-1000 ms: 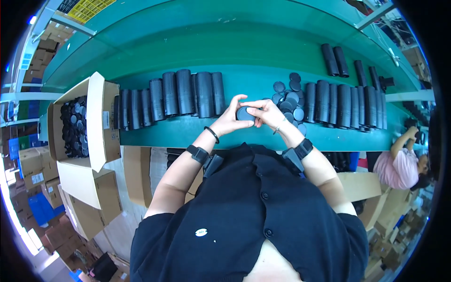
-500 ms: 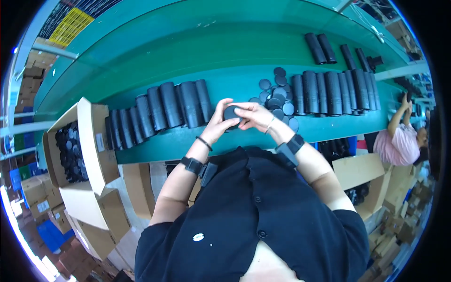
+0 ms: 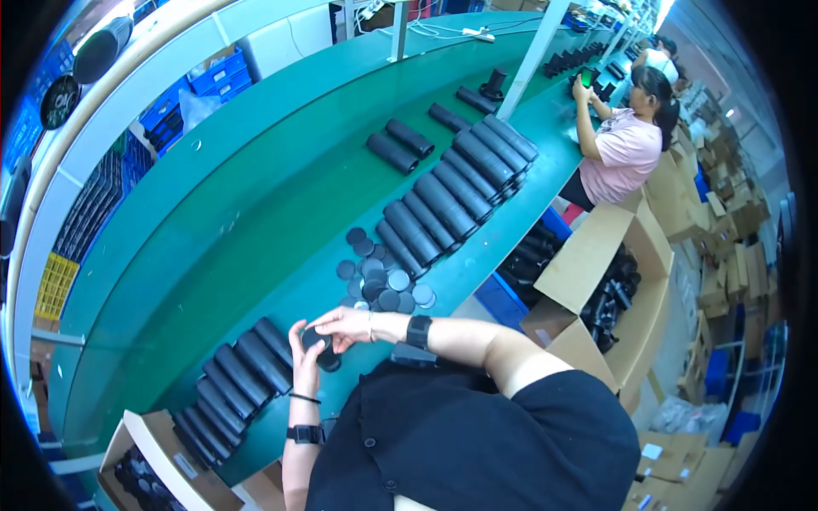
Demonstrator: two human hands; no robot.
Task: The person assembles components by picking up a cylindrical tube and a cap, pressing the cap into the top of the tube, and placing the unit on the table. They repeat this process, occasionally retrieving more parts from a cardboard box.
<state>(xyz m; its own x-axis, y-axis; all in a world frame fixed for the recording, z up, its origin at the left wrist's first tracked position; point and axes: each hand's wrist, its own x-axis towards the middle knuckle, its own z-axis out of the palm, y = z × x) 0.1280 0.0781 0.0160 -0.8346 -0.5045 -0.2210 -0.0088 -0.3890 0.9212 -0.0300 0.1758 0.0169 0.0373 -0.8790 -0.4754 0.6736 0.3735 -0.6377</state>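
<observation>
Since half a second ago the view has swung right, and both hands sit lower left. Left hand (image 3: 305,356) and right hand (image 3: 345,324) close together around a black tube (image 3: 319,347) over the near edge of the green table (image 3: 256,221), between a row of tubes (image 3: 234,375) and loose round caps (image 3: 383,277).

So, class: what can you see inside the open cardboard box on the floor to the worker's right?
The cardboard box holds dark tube-shaped pieces, heaped loosely. How deep the heap goes, and what lies beneath it, is hidden by the box walls and flaps.
</observation>
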